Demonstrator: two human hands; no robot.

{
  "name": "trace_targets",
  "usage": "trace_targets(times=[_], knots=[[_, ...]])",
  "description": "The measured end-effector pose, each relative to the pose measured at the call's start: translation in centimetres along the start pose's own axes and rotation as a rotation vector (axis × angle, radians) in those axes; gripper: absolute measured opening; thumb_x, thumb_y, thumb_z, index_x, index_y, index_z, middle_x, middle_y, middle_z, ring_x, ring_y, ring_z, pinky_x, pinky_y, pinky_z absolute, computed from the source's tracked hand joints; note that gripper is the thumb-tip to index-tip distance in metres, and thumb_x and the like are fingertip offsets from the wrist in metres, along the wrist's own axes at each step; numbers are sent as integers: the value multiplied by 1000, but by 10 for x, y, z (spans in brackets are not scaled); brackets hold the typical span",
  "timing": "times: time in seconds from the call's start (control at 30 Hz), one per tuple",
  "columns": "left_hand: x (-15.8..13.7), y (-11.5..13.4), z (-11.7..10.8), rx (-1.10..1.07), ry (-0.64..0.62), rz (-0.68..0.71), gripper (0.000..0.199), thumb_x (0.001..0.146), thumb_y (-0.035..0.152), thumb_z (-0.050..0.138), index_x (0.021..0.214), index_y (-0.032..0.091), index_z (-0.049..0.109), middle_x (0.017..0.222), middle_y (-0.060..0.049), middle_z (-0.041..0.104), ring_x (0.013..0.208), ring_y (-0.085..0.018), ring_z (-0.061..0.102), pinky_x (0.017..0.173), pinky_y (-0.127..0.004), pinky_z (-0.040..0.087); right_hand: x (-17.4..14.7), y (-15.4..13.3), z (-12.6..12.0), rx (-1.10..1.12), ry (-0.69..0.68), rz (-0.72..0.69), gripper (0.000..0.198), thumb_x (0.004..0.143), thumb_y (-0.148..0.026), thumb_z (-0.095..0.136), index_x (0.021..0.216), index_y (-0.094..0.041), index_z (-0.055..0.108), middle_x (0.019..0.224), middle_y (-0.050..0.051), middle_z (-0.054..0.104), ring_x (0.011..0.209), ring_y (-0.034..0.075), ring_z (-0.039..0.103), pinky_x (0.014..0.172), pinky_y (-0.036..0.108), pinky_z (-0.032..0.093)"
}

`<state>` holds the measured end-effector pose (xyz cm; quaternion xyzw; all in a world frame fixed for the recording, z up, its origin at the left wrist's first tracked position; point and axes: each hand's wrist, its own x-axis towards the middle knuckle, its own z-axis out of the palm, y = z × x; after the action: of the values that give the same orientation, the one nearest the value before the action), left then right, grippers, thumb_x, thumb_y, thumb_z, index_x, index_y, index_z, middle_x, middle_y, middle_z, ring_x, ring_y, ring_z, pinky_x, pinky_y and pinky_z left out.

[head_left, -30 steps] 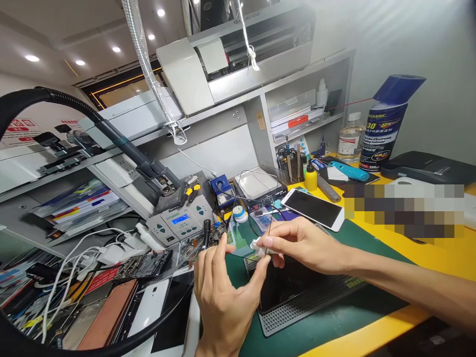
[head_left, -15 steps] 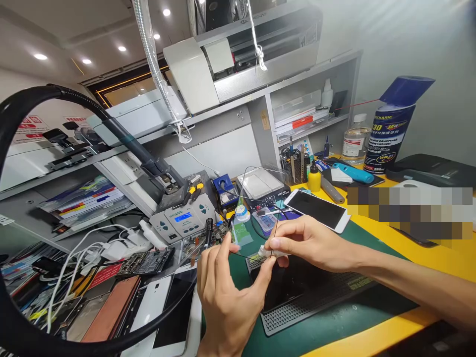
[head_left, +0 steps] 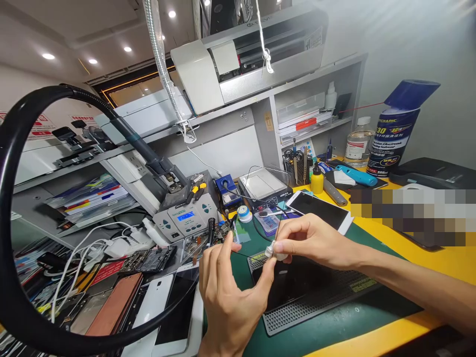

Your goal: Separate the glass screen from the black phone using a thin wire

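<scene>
In the head view my right hand (head_left: 308,243) pinches a crumpled white wad (head_left: 269,249), which looks like tissue. The wad lies against the thumb tip of my left hand (head_left: 234,292). A thin black strand (head_left: 248,256), like a wire, runs from my left fingers to that thumb and the wad. My left index finger and thumb stand well apart, with the strand stretched between them. Another dark piece of strand rises beside my right fingers. Below both hands a black-screened phone (head_left: 284,290) lies on a grey perforated pad (head_left: 293,317). My right hand hides part of them.
A green mat (head_left: 334,317) covers the yellow bench (head_left: 372,332). Behind my hands lies a white phone (head_left: 322,210). On the left are a control station (head_left: 189,215), phones and a black ring-shaped lamp (head_left: 7,163). A spray can (head_left: 392,139) stands at right.
The view has shifted slightly, so the scene sits farther right. My right fingers have brought the white wad around the strand at my left thumb tip. My left hand keeps its spread pose.
</scene>
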<state>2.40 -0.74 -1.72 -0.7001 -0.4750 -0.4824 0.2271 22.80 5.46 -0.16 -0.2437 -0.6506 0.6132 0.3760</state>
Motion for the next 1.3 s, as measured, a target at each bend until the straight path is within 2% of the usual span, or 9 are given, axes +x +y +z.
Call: trace_targets(times=[0.17, 0.3, 0.43, 0.53, 0.73, 1.1, 1.3], knots=[[1, -4, -1, 8, 20, 1, 68, 74, 27, 85, 131, 5, 54, 91, -12, 66, 86, -25, 62, 82, -46, 55, 0, 1, -3, 21, 18, 59, 23, 75, -37, 85, 76, -15, 76, 75, 1, 68, 64, 13, 62, 63, 29, 54], [1, -3, 0, 18, 20, -5, 69, 74, 28, 84, 132, 8, 54, 91, -11, 66, 86, -26, 62, 82, -46, 55, 1, -1, -2, 13, -16, 84, 24, 77, -37, 83, 83, -15, 77, 74, 1, 68, 64, 12, 61, 64, 28, 51], [0, -2, 0, 22, 22, 2, 66, 74, 29, 84, 131, 13, 55, 91, -9, 66, 85, -26, 63, 81, -46, 55, 1, -3, 0, 48, -42, 104, 29, 79, -40, 81, 89, -14, 77, 84, 3, 71, 64, 12, 62, 65, 28, 52], [-2, -1, 0, 8, 14, 23, 66, 75, 28, 83, 132, 11, 54, 92, -11, 67, 86, -26, 63, 82, -46, 55, 1, -3, 2, 91, -59, 114, 33, 78, -42, 82, 95, -14, 77, 85, 5, 73, 65, 13, 63, 66, 29, 53], [-3, -3, 2, 5, 6, 55, 71, 74, 28, 85, 133, 8, 52, 93, -11, 67, 87, -26, 64, 84, -46, 55, 0, -3, 4, 55, -20, 54, 29, 77, -42, 82, 78, -13, 79, 85, 5, 71, 63, 12, 62, 63, 28, 52], [-2, -2, 5, 16, 20, 71, 66, 74, 26, 84, 130, 5, 55, 91, -13, 67, 86, -26, 63, 81, -47, 55, 0, -5, 5, -63, 30, 23, 28, 78, -43, 81, 77, -15, 82, 79, 3, 67, 62, 12, 61, 61, 27, 50], [-1, -3, 3, 19, 24, 66, 66, 74, 27, 85, 129, 5, 56, 92, -13, 67, 87, -27, 63, 82, -47, 55, 1, -1, 3, -69, 121, 35, 25, 70, -38, 87, 69, -14, 79, 68, 2, 66, 58, 13, 60, 55, 25, 46]])
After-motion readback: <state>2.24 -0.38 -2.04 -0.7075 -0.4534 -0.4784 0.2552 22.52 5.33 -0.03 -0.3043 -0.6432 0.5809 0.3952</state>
